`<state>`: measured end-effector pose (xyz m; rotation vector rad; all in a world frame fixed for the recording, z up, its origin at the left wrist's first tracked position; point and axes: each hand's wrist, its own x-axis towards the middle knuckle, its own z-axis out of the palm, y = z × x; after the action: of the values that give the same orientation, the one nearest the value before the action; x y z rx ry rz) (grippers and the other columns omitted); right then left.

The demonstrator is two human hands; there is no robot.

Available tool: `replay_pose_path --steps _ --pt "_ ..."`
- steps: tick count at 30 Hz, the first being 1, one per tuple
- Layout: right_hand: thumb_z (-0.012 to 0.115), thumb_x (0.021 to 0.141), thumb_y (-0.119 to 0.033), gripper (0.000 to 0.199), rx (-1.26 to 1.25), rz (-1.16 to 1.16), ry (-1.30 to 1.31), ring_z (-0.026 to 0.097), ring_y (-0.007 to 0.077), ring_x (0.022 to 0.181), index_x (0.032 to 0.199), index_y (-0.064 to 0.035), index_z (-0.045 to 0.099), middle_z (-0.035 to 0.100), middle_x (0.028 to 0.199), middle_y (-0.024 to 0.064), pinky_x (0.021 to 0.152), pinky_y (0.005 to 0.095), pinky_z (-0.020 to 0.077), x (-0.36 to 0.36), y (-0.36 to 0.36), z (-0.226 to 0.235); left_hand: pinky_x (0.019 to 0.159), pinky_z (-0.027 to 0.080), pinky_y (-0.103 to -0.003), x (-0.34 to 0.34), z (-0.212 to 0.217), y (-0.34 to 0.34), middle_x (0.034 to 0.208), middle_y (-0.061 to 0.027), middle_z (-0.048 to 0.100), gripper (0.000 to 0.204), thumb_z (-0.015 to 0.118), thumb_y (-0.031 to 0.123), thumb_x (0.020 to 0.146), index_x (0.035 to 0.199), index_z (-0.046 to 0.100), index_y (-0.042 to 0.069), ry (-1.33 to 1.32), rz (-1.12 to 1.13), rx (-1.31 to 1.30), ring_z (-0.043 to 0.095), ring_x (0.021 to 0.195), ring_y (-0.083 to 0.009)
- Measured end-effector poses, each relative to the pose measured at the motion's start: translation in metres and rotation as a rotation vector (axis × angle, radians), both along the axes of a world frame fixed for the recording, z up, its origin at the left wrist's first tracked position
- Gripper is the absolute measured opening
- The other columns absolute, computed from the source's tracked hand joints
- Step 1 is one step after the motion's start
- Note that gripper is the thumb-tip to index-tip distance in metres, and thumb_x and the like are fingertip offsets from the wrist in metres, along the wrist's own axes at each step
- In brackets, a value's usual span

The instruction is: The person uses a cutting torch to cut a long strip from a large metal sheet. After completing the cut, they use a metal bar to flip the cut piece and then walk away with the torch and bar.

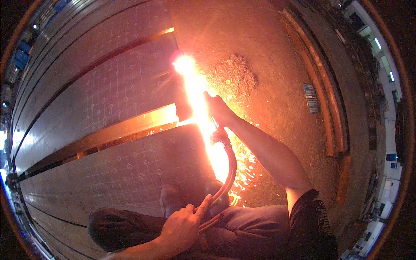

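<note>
In my right hand (220, 110) is a hose-fed tool that looks like a cutting torch, its body mostly lost in glare. A white-hot point of light (185, 65) burns beyond it, close to the end of a steel beam (130, 80). From there a bright stream of sparks (201, 117) runs back toward me. The hose (232, 162) curves down from the tool to my lap. My left hand (184, 223) is closed around it there, its index finger stretched along the hose.
Several wide steel beams with chalk grids and small circles lie side by side on the left, with gaps between them. Long rusty steel bars (318, 82) lie at the right. A heap of debris (234, 73) is on the ground. My bent legs (251, 221) are close below the sparks.
</note>
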<state>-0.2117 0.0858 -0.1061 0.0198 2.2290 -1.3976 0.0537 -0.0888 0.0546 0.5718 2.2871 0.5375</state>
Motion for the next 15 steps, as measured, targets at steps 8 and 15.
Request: replay_pose_path --steps 8,15 --pt "0.041 0.090 -0.046 0.048 -0.176 -0.185 -0.202 0.049 0.0159 0.052 0.085 -0.0012 0.055 0.051 0.067 0.0060 0.047 0.0350 0.0441 0.006 -0.006 0.024 0.065 0.054 -0.040 0.000 -0.001 0.000 0.084 -0.0173 0.059 0.080 0.060 0.007 0.080 0.152 0.025 0.009 -0.029 -0.013 -0.021 0.063 0.072 -0.0291" --pt "0.044 0.091 -0.052 0.052 -0.174 -0.111 -0.120 0.051 0.0147 0.053 0.086 -0.0007 0.054 0.052 0.070 0.0072 0.047 0.0340 0.0448 0.004 -0.001 0.005 0.066 0.054 -0.040 -0.001 0.001 0.000 0.086 -0.0179 0.059 0.083 0.063 0.010 0.079 0.152 0.023 0.009 -0.032 -0.027 -0.025 0.064 0.075 -0.0298"
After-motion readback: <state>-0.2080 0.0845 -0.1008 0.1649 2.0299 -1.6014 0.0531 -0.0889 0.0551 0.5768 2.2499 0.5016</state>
